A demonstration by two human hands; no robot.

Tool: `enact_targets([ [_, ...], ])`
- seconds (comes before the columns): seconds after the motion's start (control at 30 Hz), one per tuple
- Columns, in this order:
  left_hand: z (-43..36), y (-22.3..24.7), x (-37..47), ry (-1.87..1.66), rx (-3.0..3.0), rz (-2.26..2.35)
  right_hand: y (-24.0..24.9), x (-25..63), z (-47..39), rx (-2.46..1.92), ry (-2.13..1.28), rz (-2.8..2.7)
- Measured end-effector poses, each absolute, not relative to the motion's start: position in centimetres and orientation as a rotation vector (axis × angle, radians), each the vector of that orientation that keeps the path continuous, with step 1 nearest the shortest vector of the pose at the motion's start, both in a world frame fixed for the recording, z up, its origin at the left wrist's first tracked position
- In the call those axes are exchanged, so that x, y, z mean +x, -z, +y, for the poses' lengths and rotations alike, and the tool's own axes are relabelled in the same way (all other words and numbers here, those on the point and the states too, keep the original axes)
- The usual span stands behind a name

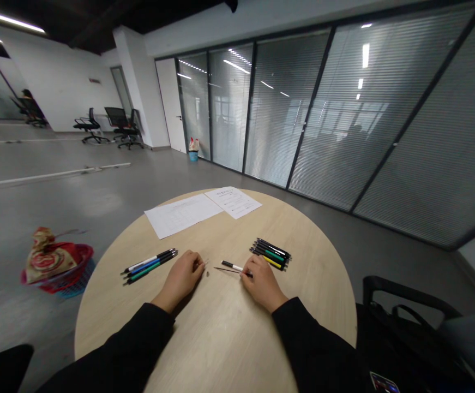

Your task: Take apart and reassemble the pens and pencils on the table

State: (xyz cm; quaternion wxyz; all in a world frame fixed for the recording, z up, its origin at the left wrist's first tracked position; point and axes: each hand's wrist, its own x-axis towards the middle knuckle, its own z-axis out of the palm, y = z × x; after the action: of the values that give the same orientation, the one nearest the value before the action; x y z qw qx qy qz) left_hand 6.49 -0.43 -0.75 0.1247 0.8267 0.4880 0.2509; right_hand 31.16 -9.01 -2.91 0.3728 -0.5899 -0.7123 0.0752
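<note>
My left hand rests on the table with its fingers pinched together. A thin, pale piece shows at its fingertips, too small to make out. Just right of them lies a tiny metallic piece. The fingers of my right hand are closed at the end of a thin dark pen refill. A black and white pen barrel lies beside the refill, running partly behind those fingers. Several pens sit in a row beyond my right hand. More pens, white, blue and green, lie left of my left hand.
Two printed sheets lie at the far side of the round wooden table. A basket with a bag stands on the floor at left. A black chair is close by on the right. Blinds-covered glass partitions stand behind.
</note>
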Motion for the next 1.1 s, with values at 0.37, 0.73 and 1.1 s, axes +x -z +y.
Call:
enact_targets([
  [0.37,-0.6,0.7,6.4,-0.7,2.428,1.402,3.3,31.7,-8.8,-1.585,-0.218,-1.749],
  [0.73,-0.6,1.1,6.6,-0.811,2.454,1.326,3.3,32.4,-8.8,-1.712,-0.198,-1.742],
  [1.1,-2.9,0.6,8.5,-0.636,2.808,0.995,3.6,32.3,-8.7,-1.762,-0.199,-1.791],
])
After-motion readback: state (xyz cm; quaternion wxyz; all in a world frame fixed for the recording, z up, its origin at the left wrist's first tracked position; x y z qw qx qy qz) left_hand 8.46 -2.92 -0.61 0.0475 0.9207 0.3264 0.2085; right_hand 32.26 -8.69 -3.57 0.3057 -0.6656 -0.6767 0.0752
